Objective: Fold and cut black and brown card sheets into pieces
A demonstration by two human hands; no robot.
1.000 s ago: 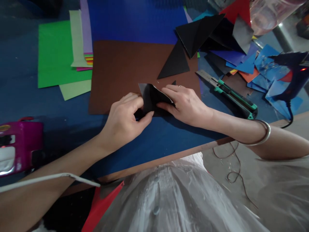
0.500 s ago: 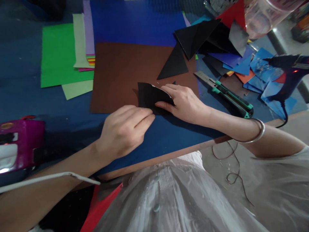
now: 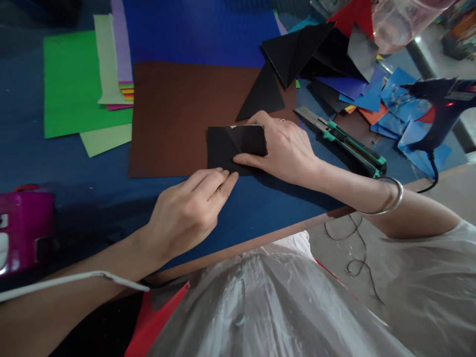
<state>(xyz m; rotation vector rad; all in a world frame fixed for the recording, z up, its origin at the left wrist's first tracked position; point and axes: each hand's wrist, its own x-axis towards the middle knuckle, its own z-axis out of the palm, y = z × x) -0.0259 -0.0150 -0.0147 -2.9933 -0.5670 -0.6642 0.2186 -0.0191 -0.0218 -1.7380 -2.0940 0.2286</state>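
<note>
A small black piece of paper (image 3: pixel 223 145), apparently folded, lies over the front part of a brown sheet (image 3: pixel 167 119). My right hand (image 3: pixel 284 146) grips its right end, thumb on top and the other fingers behind the far edge. At the near edge, the fingertips of my left hand (image 3: pixel 193 208) press together against the paper; whether they pinch it cannot be told. Black triangular pieces (image 3: pixel 262 94) rest on the brown sheet beyond my right hand. A green-and-black utility knife (image 3: pixel 342 141) with its blade out lies to the right of that hand.
Blue sheet (image 3: pixel 197 29) at the back, green sheet (image 3: pixel 74 84) at left. A hot glue gun (image 3: pixel 439 109) with a lit red light stands at right among blue scraps (image 3: pixel 401 94). A clear plastic container (image 3: pixel 397 25) is behind. A magenta device (image 3: pixel 29 228) sits at left.
The black paper's raised far edge has come down flatter, and my right fingers have moved over its right end. My left fingertips have stretched onto the near edge. The whole view has shifted slightly.
</note>
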